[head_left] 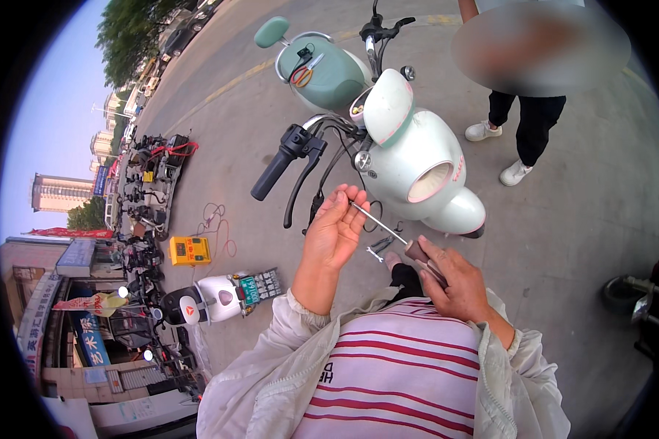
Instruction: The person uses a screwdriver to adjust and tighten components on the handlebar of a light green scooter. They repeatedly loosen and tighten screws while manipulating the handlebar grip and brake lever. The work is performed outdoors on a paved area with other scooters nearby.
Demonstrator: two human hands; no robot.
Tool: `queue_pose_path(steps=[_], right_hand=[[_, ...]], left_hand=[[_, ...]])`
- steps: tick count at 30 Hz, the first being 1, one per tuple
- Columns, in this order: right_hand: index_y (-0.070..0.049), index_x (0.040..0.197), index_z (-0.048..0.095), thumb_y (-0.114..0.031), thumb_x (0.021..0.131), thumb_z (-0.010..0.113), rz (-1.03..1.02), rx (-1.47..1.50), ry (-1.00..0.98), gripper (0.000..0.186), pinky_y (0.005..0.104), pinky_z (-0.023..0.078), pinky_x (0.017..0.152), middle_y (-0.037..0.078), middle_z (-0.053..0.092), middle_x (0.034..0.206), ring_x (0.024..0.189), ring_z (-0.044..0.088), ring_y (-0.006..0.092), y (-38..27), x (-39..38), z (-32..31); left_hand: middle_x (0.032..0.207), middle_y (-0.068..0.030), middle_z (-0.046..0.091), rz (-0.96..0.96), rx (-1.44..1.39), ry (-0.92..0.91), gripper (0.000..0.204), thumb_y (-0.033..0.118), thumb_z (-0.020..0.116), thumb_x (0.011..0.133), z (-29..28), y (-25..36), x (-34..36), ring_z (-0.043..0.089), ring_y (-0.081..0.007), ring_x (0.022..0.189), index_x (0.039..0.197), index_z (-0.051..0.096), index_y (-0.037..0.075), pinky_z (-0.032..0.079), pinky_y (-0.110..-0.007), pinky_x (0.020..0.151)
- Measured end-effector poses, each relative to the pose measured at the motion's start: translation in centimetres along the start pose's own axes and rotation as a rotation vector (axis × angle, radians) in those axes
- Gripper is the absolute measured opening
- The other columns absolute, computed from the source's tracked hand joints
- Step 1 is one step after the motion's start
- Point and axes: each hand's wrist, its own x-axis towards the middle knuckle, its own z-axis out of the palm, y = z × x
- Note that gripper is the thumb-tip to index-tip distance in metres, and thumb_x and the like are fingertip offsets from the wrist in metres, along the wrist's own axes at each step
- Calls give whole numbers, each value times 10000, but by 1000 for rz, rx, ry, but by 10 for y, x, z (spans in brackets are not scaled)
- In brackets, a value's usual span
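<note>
My right hand (454, 282) grips the brown handle (417, 252) of a screwdriver, its metal shaft (381, 223) angled up to the left. My left hand (333, 234), palm up, has its fingertips closed around the tip; any small piece there is too small to make out. Just beyond stands a white scooter (403, 168) with handlebar grips, cables and a mirror-like round lamp (362, 159). Its pale green seat (326, 80) carries orange-handled scissors (304, 73) and a small black item. A wrench (375, 254) lies on the ground near my foot.
A person (534, 121) in dark trousers and white shoes stands right of the scooter. A yellow box (188, 251) with cables sits at left, near another white scooter (216, 298) and a row of parked two-wheelers (146, 205). A dark vehicle (637, 307) is at far right.
</note>
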Motion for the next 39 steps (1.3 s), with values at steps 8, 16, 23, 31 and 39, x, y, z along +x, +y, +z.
queue_pose_path(steps=[8,16,23,31,39], right_hand=[[-71,1225,535,-97,846,637,450,922,-239,393,295,465,598,61,610,872,679,554,153,2,13,-3],[-35,1129,539,-37,824,658,440,1191,-193,327,230,451,805,45,636,1005,902,564,80,20,31,25],[-34,1120,549,-15,798,670,335,1238,-97,344,241,446,828,38,634,1006,927,564,82,20,41,36],[-36,1113,555,-14,794,665,374,1135,107,338,235,456,784,44,642,973,877,569,75,45,55,66],[-1,1097,549,23,781,605,239,1001,138,322,267,471,746,79,619,938,831,577,114,60,72,96]], left_hand=[[1055,-116,628,103,159,-89,143,83,510,951,0,4,1,616,-243,1019,1086,537,45,522,-375,905],[1169,-161,596,165,458,-178,272,95,482,964,13,34,-11,589,-272,1094,1222,485,6,494,-392,946],[1245,-200,548,561,1040,-251,523,216,602,911,17,85,0,553,-297,1148,1324,414,-44,437,-391,984],[1341,-240,426,692,2181,-63,887,421,743,766,14,127,77,521,-289,1152,1390,306,-33,391,-390,996],[1050,-123,638,-107,1336,12,605,537,413,947,4,172,118,649,-199,878,1228,509,10,528,-324,755]])
